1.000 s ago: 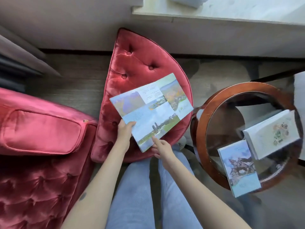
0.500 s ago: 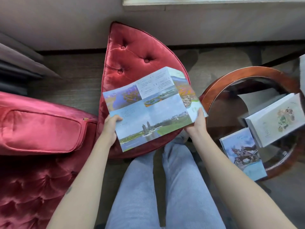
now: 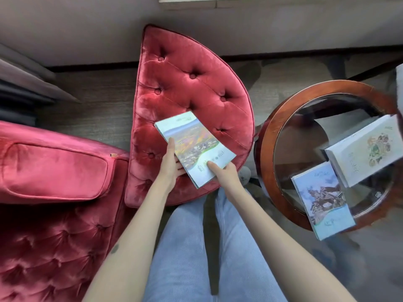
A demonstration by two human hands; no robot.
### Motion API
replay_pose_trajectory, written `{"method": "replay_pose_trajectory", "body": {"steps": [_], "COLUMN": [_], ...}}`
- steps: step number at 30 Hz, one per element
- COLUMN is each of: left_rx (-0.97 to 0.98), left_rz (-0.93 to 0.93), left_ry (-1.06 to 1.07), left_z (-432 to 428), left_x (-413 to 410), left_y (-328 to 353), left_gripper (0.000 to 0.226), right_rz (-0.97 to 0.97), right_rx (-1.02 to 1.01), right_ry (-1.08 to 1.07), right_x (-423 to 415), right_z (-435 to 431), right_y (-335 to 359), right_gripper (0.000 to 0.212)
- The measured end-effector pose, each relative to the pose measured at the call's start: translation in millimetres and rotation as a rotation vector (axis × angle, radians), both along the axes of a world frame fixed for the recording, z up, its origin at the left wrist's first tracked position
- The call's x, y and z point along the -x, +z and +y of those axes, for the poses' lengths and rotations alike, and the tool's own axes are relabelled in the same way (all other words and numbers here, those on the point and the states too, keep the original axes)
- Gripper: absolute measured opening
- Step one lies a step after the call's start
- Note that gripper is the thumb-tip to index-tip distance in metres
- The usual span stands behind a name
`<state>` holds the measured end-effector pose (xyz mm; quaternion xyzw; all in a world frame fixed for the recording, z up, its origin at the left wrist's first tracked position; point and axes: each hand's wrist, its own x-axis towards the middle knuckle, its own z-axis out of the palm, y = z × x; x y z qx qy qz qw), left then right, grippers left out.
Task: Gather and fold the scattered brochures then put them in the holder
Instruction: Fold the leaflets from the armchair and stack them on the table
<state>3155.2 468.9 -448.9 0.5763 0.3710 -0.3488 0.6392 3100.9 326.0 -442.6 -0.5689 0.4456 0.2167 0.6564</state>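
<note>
Two red velvet pieces take up most of the scene: a button-tufted sofa [image 3: 54, 214] at 8 o'clock and a teardrop cushion [image 3: 192, 83], plush and piped along its edge, toward 12 o'clock from the person's knees. At 3 o'clock stands a round table [image 3: 270, 136] with a polished wooden rim and a glass top. On the glass lies a white box [image 3: 366, 149], stiff-sided with a floral print, which I take to be the holder. Touching or overlapping its near corner is a second brochure [image 3: 322, 199], glossy and folded flat, its lower end hanging past the rim.

Smaller again, the folded brochure [image 3: 196, 144] is held over the cushion's lower half. It is a thin, glossy rectangle with its long axis running from 11 to 5 o'clock. The left hand [image 3: 171, 164] grasps its left long edge, one digit laid straight on top and the rest hidden beneath. The right hand [image 3: 224, 173] pinches the near short end, thumb on the cover.

From both hands the box lies at 3 o'clock, well apart, and the right hand is the nearer one. The carry would probably go rightward with that hand, turning the long axis to suit the box's opening, which is not visible here.
</note>
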Motion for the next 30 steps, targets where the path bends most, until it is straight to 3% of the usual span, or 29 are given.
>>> {"method": "replay_pose_trajectory", "body": {"steps": [5, 8, 11, 13, 14, 17, 21, 25, 30], "left_rx": [-0.055, -0.009, 0.048, 0.07, 0.083, 0.092, 0.021, 0.004, -0.073], "left_rz": [-0.09, -0.126, -0.137, -0.148, -0.152, -0.122, -0.021, -0.001, -0.04], "left_ry": [-0.101, -0.051, -0.019, -0.053, -0.06, -0.052, 0.008, 0.17, 0.166], "left_z": [-5.3, -9.0, -18.9, -27.4, -31.4, -38.6, -38.5, -34.4, -36.8], "left_x": [9.4, 11.0, 11.9, 13.7, 14.1, 11.3, 1.2, -9.0, -9.0], "left_y": [-0.1, 1.6, 1.8, 1.7, 1.9, 2.3, -0.9, -3.9, -9.7], "left_gripper": [0.024, 0.022, 0.024, 0.025, 0.024, 0.013, 0.015, 0.015, 0.015], "right_rz": [0.02, 0.17, 0.298, 0.175, 0.101, 0.03, 0.026, 0.035, 0.057], "right_rx": [0.211, 0.267, -0.229, -0.507, -0.539, -0.329, -0.104, 0.087, 0.279], "right_ry": [0.217, 0.191, 0.083, -0.018, -0.069, -0.1, 0.015, 0.135, 0.203], "right_x": [20.3, 30.2, 34.7, 37.2, 38.7, 40.8, 45.6, 57.7, 70.4], "right_z": [-4.4, -12.0, -20.3, -24.8, -25.8, -26.8, -40.4, -65.6, -98.4], "right_y": [-3.6, -2.6, 0.8, 3.1, 3.3, 5.3, 4.4, 2.7, -3.2], "right_gripper": [0.033, 0.041, 0.051, 0.048, 0.043, 0.037, 0.028, 0.032, 0.037]}}
